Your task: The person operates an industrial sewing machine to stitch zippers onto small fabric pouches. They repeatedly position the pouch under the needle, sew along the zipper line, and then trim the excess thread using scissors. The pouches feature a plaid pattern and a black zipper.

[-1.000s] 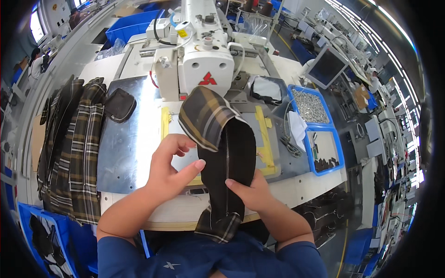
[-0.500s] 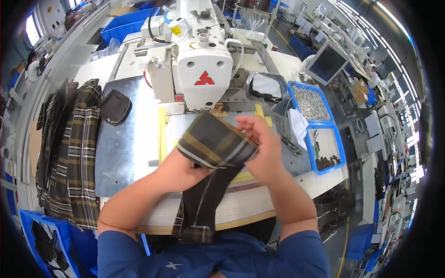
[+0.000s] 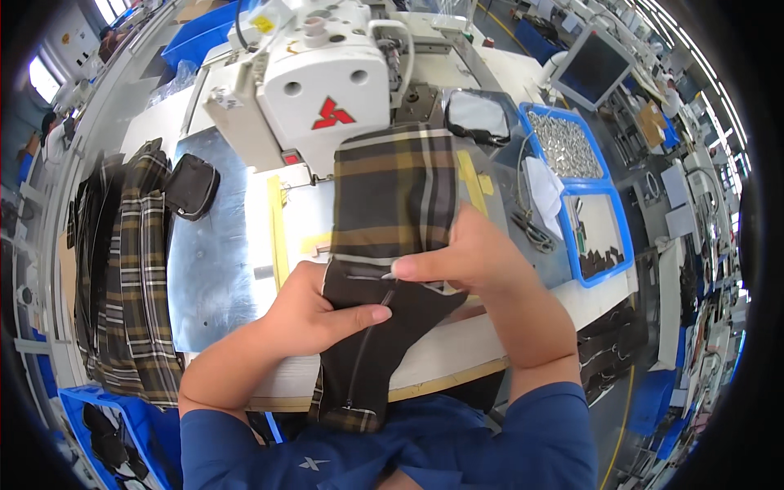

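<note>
A plaid fabric piece (image 3: 388, 192), brown, black and white, is held up in front of the sewing machine. Its lower part is a black strip with a zipper (image 3: 359, 359) that hangs over the table's front edge toward my body. My left hand (image 3: 306, 314) grips the left edge where plaid meets black, its thumb lying beside the zipper. From the other side my right hand (image 3: 465, 257) pinches the same seam, thumb on top near the zipper's upper end. The fingers behind the cloth are hidden.
The white sewing machine head (image 3: 327, 94) stands just beyond the cloth. Several plaid pieces (image 3: 143, 294) hang at the left beside a small black pouch (image 3: 193, 187). At right are blue trays, one of metal parts (image 3: 563, 143), a white cloth (image 3: 543, 196) and a monitor (image 3: 592, 65).
The plaid end has been unfolded and raised, so it spreads upright before the machine. My right hand has come down to the seam, and my left thumb now lies by the zipper.
</note>
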### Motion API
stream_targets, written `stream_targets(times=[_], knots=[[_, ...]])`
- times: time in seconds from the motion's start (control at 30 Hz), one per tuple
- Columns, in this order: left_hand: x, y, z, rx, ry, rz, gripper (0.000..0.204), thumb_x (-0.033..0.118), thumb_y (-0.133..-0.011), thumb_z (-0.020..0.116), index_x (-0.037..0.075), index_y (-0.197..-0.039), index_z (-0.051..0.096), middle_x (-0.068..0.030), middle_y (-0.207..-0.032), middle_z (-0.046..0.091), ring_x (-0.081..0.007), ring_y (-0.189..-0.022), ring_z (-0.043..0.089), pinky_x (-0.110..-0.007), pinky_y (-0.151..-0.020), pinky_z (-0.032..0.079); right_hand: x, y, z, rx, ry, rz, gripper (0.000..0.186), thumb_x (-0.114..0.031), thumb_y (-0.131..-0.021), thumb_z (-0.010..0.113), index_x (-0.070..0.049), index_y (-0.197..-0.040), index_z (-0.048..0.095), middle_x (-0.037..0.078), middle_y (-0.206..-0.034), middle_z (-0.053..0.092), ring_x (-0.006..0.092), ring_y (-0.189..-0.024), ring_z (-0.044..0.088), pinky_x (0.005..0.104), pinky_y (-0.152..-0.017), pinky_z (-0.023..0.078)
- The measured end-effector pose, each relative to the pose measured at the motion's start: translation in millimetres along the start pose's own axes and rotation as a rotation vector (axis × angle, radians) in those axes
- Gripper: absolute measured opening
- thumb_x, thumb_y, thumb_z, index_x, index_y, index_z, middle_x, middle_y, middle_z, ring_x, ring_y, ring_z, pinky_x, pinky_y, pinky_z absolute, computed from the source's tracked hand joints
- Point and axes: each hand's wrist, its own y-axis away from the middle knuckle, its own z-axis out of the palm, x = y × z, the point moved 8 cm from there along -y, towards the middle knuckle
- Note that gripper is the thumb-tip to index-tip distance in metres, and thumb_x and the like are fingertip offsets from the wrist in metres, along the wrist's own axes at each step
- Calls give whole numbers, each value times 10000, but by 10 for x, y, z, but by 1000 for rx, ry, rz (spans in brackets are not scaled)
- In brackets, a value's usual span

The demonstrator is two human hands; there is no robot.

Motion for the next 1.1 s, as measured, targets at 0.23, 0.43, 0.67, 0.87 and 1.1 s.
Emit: stream_targets(times=[0.23, 0.43, 0.67, 0.87, 1.1], knots=[[114, 73, 13, 15, -119, 46, 169, 31, -918, 863, 2, -1068, 790, -65, -992, 803, -141, -875, 718, -324, -820, 580, 132, -16, 45, -3, -125, 29, 646, -82, -873, 889, 14, -1441, 598, 81, -1315, 715, 175, -1170, 669, 359, -1048, 527], [265, 125, 21, 45, -246, 261, 232, 30, -873, 899, 23, -1089, 812, -81, -1039, 810, -209, -894, 769, -336, -821, 604, 156, -4, 97, -14, 69, 26, 609, -178, -862, 931, 38, -1359, 654, 105, -1249, 743, 169, -1128, 678, 350, -1009, 538], [474, 300, -25, 195, -707, 631, 340, 5, -734, 949, 85, -1041, 825, -92, -1081, 792, -259, -887, 772, -360, -769, 609, 308, 15, 141, -60, 195, 23, 608, -241, -867, 934, 54, -1327, 669, 126, -1218, 762, 190, -1114, 687, 363, -1004, 543], [468, 722, -145, 626, -943, 1036, 340, 52, -706, 909, 150, -1015, 808, -31, -1103, 695, -204, -911, 632, -387, -708, 498, 143, 84, 235, -7, 341, 60, 594, -255, -881, 905, 62, -1321, 662, 161, -1214, 766, 218, -1099, 701, 380, -1011, 543], [586, 685, 345, 265, -1350, 1283, 305, 175, -750, 762, 121, -1041, 834, 26, -996, 705, -159, -929, 607, -338, -765, 418, 241, 42, 207, -60, 419, 137, 662, -206, -896, 907, 59, -1418, 599, 131, -1281, 733, 179, -1163, 663, 363, -1029, 540]])
